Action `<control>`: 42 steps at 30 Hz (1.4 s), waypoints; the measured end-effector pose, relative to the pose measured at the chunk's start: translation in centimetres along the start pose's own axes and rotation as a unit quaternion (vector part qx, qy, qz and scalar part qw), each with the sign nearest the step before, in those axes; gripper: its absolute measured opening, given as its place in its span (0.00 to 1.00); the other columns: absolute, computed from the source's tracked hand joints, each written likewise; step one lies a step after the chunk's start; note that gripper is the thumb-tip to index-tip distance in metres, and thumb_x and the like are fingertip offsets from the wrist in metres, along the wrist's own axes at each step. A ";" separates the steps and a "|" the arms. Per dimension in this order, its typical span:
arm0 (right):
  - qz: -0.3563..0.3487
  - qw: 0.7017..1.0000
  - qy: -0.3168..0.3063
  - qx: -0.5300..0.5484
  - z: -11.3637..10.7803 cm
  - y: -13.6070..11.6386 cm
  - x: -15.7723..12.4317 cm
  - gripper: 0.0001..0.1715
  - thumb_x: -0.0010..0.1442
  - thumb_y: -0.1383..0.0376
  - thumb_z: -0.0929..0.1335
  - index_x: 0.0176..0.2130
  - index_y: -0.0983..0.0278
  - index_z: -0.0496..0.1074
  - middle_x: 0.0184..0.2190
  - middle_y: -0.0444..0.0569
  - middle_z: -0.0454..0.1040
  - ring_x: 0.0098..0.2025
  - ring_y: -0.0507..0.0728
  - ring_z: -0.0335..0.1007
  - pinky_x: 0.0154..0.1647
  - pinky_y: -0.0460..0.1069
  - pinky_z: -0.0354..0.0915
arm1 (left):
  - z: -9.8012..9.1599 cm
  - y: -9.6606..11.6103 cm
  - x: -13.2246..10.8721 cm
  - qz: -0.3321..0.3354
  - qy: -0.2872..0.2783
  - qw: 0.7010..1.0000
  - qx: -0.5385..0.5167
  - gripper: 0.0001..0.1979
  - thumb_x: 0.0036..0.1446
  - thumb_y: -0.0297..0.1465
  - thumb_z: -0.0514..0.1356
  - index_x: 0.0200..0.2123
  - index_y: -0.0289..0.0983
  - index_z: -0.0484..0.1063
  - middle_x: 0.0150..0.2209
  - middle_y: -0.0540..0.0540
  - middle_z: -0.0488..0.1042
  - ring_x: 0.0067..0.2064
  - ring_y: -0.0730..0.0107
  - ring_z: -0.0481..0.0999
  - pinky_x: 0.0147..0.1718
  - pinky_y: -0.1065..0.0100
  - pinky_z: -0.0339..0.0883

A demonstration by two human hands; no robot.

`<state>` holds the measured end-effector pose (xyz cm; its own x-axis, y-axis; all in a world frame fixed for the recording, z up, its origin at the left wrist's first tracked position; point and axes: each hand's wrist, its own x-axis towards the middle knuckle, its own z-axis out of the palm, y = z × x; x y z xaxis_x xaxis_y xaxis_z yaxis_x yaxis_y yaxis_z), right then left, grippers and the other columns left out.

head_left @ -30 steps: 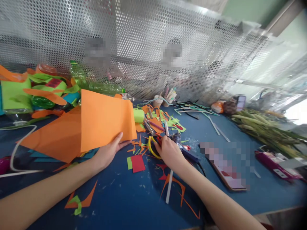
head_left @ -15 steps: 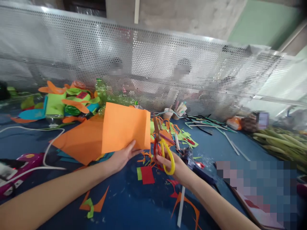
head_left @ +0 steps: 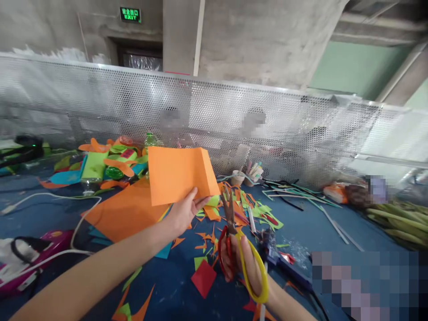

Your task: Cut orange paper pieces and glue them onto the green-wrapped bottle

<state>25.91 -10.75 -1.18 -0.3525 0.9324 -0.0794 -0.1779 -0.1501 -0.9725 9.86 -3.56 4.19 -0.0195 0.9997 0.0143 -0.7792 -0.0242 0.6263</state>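
Note:
My left hand [head_left: 185,214] pinches the lower edge of a folded orange sheet of paper [head_left: 177,171], held up over the table with a crease near its right side. My right hand [head_left: 247,258] has its fingers through the red and yellow handles of a pair of scissors [head_left: 230,214]. The blades point up, slightly parted, just right of the sheet and apart from it. Below my hands lies a red paper square [head_left: 203,278] partly over a green piece. A larger orange sheet [head_left: 123,214] rests on the table behind my left forearm.
Paper scraps [head_left: 264,211] cover the table's middle. Bottles wrapped in coloured paper [head_left: 95,167] stand back left, beside a white cable [head_left: 80,218]. A dark blue glue gun [head_left: 287,267] lies right of my right hand. Cups of pens [head_left: 252,174] stand before a perforated metal screen [head_left: 214,102].
The scissors have moved down and right, away from the orange sheet, and their blades have parted. The sheet has turned slightly in my left hand. The camera view has tilted up.

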 end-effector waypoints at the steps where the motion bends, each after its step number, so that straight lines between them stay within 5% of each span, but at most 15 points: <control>1: -0.002 1.000 0.000 -0.020 0.0 -0.1 -0.2 0.36 0.46 0.33 0.57 0.27 0.62 0.60 0.15 0.38 0.58 0.13 0.48 0.54 0.15 0.46 0.57 | 0.1 0.0 -0.3 -0.004 -0.003 1.000 0.003 0.12 0.57 0.22 0.55 0.45 0.33 0.65 0.44 0.39 0.74 0.41 0.63 0.77 0.43 0.63 0.73; 11: -0.095 0.963 -0.017 -0.254 -1.5 1.1 -1.7 0.28 0.62 0.47 0.52 0.26 0.63 0.61 0.19 0.43 0.62 0.22 0.49 0.59 0.25 0.46 0.62 | 0.5 -0.6 -2.2 -0.029 -0.022 0.999 0.040 0.12 0.56 0.26 0.57 0.45 0.31 0.68 0.42 0.40 0.76 0.37 0.66 0.78 0.41 0.67 0.73; 22: -0.072 0.962 -0.008 -0.263 -1.3 0.5 -2.3 0.25 0.60 0.45 0.54 0.39 0.62 0.62 0.27 0.44 0.62 0.25 0.50 0.60 0.29 0.48 0.69 | 0.3 -1.7 -3.3 -0.017 -0.024 0.997 0.074 0.17 0.50 0.24 0.62 0.45 0.40 0.71 0.42 0.45 0.75 0.41 0.66 0.75 0.46 0.62 0.68; 33: -0.107 0.956 -0.011 -0.274 -1.4 -0.1 -2.1 0.28 0.63 0.47 0.50 0.28 0.63 0.61 0.23 0.43 0.60 0.24 0.50 0.58 0.28 0.47 0.65 | 0.1 -1.5 -3.2 -0.031 -0.064 0.993 0.094 0.20 0.53 0.23 0.60 0.49 0.44 0.68 0.46 0.48 0.73 0.42 0.67 0.74 0.43 0.64 0.70; 42: -0.107 0.952 -0.003 -0.286 -1.3 -0.4 -2.5 0.25 0.63 0.48 0.51 0.35 0.63 0.62 0.23 0.43 0.60 0.24 0.51 0.59 0.28 0.48 0.65 | 0.3 -1.5 -3.4 -0.041 -0.062 0.993 0.087 0.21 0.53 0.23 0.60 0.50 0.44 0.68 0.46 0.48 0.74 0.41 0.68 0.75 0.43 0.65 0.70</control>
<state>28.01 -12.55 -0.85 -0.3709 0.9190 0.1337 0.2826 0.2488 -0.9264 11.29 -6.90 3.41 0.1257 0.9910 0.0463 -0.6550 0.0478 0.7541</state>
